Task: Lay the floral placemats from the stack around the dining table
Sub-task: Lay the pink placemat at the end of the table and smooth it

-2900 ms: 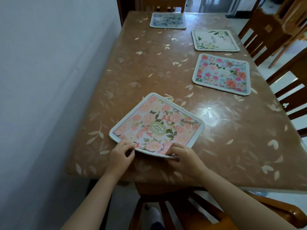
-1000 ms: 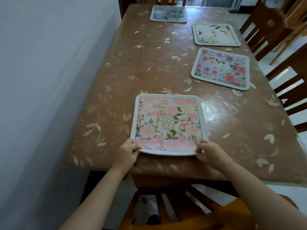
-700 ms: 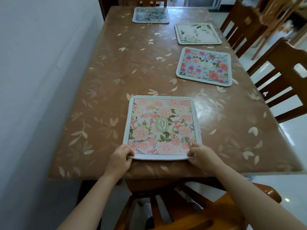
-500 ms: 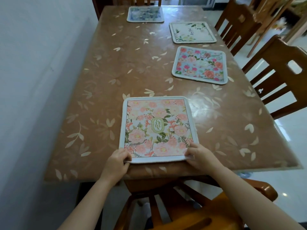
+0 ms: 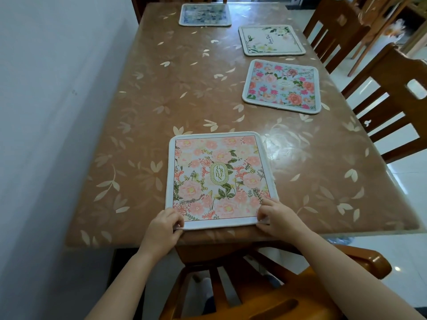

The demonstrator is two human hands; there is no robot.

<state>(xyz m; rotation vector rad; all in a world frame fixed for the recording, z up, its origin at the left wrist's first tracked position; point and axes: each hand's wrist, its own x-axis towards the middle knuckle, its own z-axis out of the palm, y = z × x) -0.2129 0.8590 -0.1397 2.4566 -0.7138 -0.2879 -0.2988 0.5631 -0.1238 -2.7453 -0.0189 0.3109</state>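
A pink floral placemat [image 5: 219,179] with a white border lies flat and square at the near end of the brown dining table [image 5: 161,93]. My left hand [image 5: 163,229] pinches its near left corner and my right hand [image 5: 277,218] pinches its near right corner. Three other placemats lie on the table: a blue one with pink roses [image 5: 282,86] along the right side, a white one with green leaves [image 5: 270,40] beyond it, and a dark blue one [image 5: 205,15] at the far end.
A pale wall [image 5: 46,112] runs along the table's left side. Wooden chairs [image 5: 390,93] stand along the right side, and another wooden chair [image 5: 265,285] sits under the near edge below my arms. White floor tiles show at the right.
The pink placemat was angled 2.9 s ago; it now lies square to the table edge. My hands have shifted out to its two near corners. Over the last second little has moved.
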